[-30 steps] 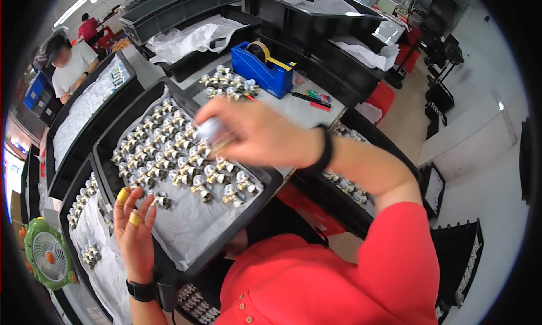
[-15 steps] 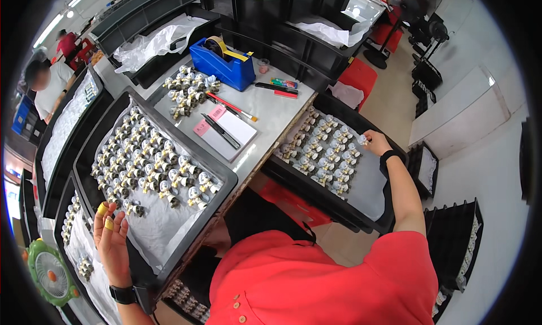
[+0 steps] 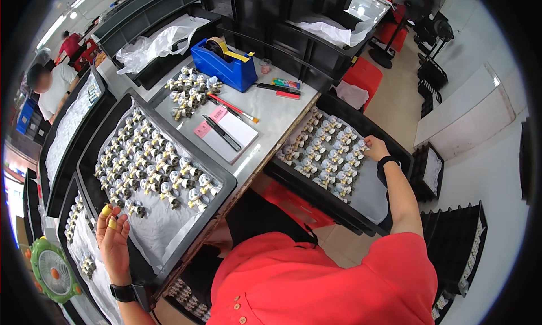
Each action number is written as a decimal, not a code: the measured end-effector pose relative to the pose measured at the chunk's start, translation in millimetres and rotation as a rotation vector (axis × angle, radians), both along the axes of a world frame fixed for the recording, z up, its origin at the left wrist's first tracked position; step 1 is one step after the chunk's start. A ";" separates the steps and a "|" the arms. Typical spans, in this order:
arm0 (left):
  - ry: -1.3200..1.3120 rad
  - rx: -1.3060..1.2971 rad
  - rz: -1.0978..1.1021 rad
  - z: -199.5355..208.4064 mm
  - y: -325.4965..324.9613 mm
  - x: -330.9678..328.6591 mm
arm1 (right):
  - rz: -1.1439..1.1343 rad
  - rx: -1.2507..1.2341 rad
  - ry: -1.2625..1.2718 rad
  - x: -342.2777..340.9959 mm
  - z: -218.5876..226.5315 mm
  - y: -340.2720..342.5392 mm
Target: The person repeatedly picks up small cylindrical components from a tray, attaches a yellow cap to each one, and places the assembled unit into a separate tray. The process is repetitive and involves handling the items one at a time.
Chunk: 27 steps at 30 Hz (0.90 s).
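Note:
Over the right tray (image 3: pixel 403 196), my right hand (image 3: pixel 376 149) pinches a small white-and-grey figurine (image 3: pixel 362 145) at the right end of the rows. Rows of similar figurines (image 3: pixel 327 150) stand on the tray's pale liner, left of my fingers. My left hand (image 3: pixel 116 243) is raised beside the near left corner of the left tray (image 3: pixel 226 181), its fingers bent but apart. Yellow tape wraps two of its fingertips, and I see nothing held there. Many figurines with yellow details (image 3: pixel 148 161) fill the far part of that tray's white liner.
On the metal table sit a blue tape dispenser (image 3: pixel 224 65), a notepad (image 3: pixel 234 130) with a pen, a red brush (image 3: pixel 234 108) and another figurine cluster (image 3: pixel 189 93). Black crates (image 3: pixel 271 20) stand behind. A green fan (image 3: pixel 55 270) is at lower left. A person (image 3: pixel 53 88) works at far left.
My right hand has come slightly down, bringing the figurine in against the right-hand row. My left hand stays raised in nearly the same place. The whole view has shifted a little.

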State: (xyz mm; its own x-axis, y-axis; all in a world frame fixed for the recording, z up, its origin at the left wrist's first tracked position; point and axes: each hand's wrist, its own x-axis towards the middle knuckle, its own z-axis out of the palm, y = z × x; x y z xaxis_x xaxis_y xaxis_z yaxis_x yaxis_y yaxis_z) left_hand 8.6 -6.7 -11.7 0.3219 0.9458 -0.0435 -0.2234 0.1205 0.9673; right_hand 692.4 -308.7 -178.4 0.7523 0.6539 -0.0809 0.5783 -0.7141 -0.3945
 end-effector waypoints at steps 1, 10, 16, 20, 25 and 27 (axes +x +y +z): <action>0.007 0.003 -0.004 0.4 -0.1 0.6 | -0.016 -0.007 0.040 2.0 1.6 -0.4; 0.111 -0.013 0.023 11.8 -8.2 15.4 | -0.042 0.033 -0.017 9.6 -11.8 -1.0; 0.127 -0.083 -0.044 12.5 -1.0 17.4 | 0.276 0.160 0.013 63.2 -39.1 -36.8; 0.101 -0.209 -0.017 17.5 -5.1 13.1 | 0.189 0.158 0.165 21.8 54.6 52.4; -0.152 -0.177 0.075 9.7 6.3 -1.4 | 0.574 0.689 0.261 -85.2 173.2 208.3; -0.217 -0.182 0.139 7.1 9.3 -13.3 | 0.657 0.694 0.331 -184.5 215.7 268.7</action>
State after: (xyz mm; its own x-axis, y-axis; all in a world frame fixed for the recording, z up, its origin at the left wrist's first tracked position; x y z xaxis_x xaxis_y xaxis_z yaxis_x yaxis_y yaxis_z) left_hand -4.6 2.6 -4.6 0.2104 0.9644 -0.1605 -0.4488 0.2411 0.8605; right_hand 507.9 -40.0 37.3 0.2346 0.9126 0.3350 0.5605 0.1546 -0.8136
